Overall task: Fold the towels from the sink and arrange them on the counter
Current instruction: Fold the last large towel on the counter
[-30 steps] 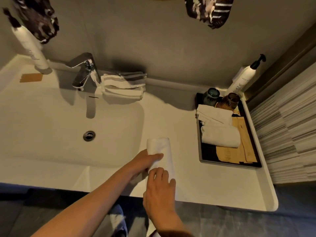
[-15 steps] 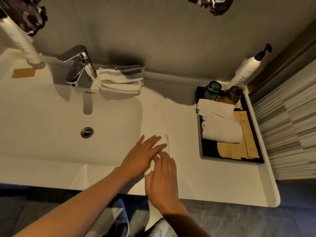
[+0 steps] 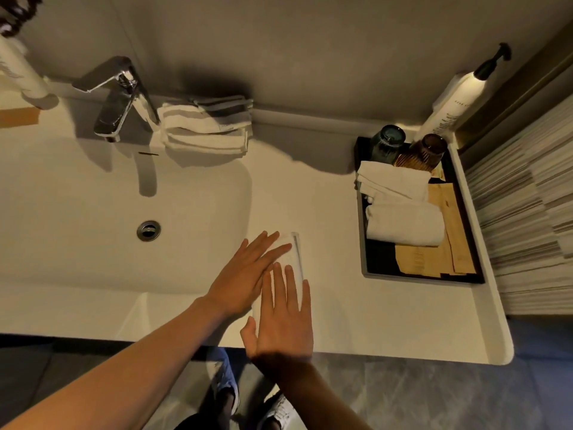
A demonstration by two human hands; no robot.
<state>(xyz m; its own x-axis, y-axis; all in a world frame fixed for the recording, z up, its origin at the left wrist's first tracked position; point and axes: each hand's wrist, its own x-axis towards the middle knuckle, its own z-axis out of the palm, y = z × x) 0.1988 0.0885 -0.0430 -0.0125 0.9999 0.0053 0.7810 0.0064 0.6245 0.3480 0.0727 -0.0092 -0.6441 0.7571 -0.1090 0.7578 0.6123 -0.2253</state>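
Observation:
A white folded towel lies flat on the white counter, just right of the sink basin. My left hand lies flat on its left half with fingers straight. My right hand presses flat on its near part, fingers straight and pointing away from me. Most of the towel is hidden under both hands. A stack of folded white towels sits behind the basin, right of the faucet.
A black tray at the right holds a folded towel, a rolled towel, brown paper packets and two glasses. A pump bottle stands behind it. Another bottle stands far left. The counter's front edge runs under my wrists.
Both hands went from holding the long towel strip to lying flat on it. The towel now looks shorter and flattened under my palms.

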